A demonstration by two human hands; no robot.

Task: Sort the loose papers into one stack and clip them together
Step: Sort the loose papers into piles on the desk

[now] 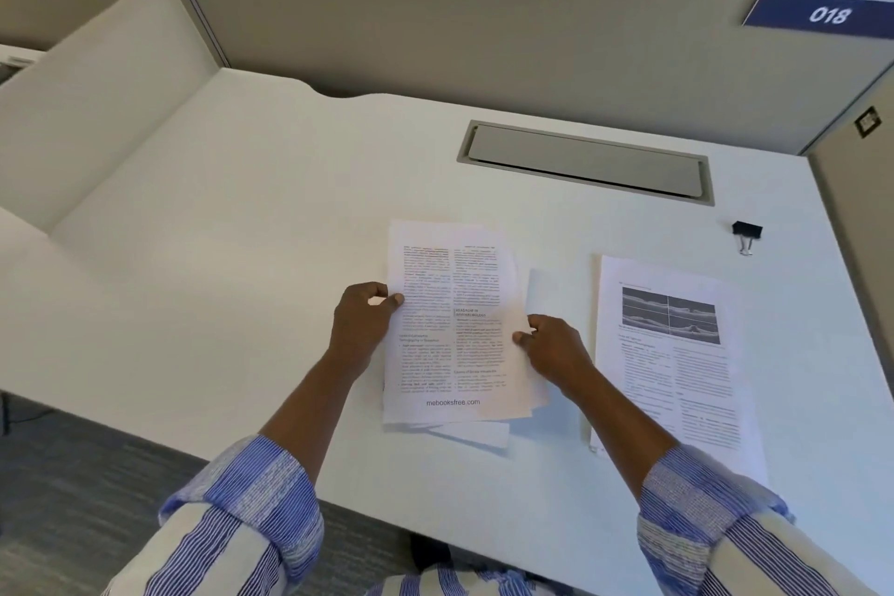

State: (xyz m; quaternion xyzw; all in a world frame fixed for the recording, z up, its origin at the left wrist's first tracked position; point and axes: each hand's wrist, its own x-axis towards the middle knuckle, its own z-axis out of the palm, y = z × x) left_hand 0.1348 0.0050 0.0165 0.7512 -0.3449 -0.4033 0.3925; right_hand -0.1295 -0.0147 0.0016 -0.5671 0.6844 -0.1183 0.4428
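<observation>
A loose stack of printed papers (454, 353) sits at the middle of the white desk, its sheets uneven at the bottom and right edges. My left hand (363, 322) pinches the stack's left edge. Its right edge is pinched by my right hand (556, 348), thumb on top. Another printed sheet with a dark picture (677, 368) lies flat on the desk to the right, apart from the stack. A black binder clip (746, 235) rests beyond that sheet, near the desk's right side, untouched.
A grey cable hatch (585, 162) is set into the desk (242, 232) behind the papers. Grey partition walls (484, 29) close the back and right, with blue labels 017 and 018. The desk's front edge runs diagonally near my sleeves.
</observation>
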